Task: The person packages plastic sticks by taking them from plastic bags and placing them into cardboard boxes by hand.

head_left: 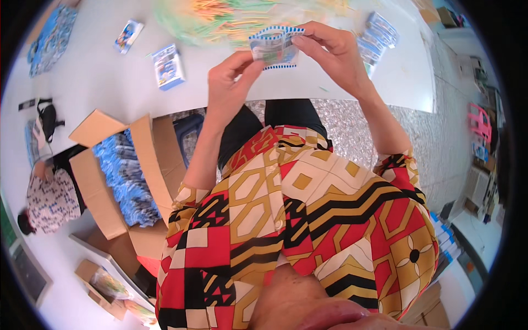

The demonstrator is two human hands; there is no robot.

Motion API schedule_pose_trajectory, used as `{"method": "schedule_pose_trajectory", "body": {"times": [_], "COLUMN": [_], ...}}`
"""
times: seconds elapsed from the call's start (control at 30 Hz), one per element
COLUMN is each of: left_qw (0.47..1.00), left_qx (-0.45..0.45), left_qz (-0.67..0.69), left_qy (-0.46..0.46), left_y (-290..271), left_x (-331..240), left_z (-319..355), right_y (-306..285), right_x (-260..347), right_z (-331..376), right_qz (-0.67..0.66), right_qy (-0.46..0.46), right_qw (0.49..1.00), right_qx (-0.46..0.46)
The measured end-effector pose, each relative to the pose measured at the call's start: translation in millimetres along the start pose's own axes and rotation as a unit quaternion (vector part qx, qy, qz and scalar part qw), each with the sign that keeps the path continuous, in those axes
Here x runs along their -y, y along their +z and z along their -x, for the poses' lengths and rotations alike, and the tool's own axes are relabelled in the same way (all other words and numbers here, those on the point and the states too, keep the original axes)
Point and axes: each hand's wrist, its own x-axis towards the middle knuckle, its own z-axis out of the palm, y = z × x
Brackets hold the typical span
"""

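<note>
Above the table's near edge, a small clear plastic packet (275, 54) with blue-and-white striped ends is stretched between my hands, its upper mouth gaping. My left hand (234, 80) pinches its left side. My right hand (334, 52) grips the upper right corner between thumb and fingers. Whether anything lies inside the packet I cannot tell. Just beyond it spreads a heap of thin orange and green sticks (220, 22) on green plastic.
On the white table (126, 82) lie a blue-and-white pack (168, 67), a smaller packet (128, 36) and stacked packets (377, 41) at right. An open carton (88, 184) full of blue packets (126, 179) stands at my left. Another person (52, 192) sits beyond it.
</note>
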Motion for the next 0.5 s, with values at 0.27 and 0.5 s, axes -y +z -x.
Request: {"method": "schedule_pose_trajectory", "body": {"times": [0.27,0.5], "left_qw": [1.0,0.998], "left_qx": [-0.011,0.013], "left_qz": [0.004,0.01], "left_qy": [-0.017,-0.06], "left_y": [6.5,11.0], "left_x": [6.9,13.7], "left_z": [7.8,7.0], "right_y": [-9.8,-50.8], "right_x": [-60.4,-117.3], "right_z": [83.2,132.9], "right_qz": [-0.009,-0.038], "right_qy": [0.122,0.205], "right_qw": [0.982,0.943], "right_qx": [-0.145,-0.26]}}
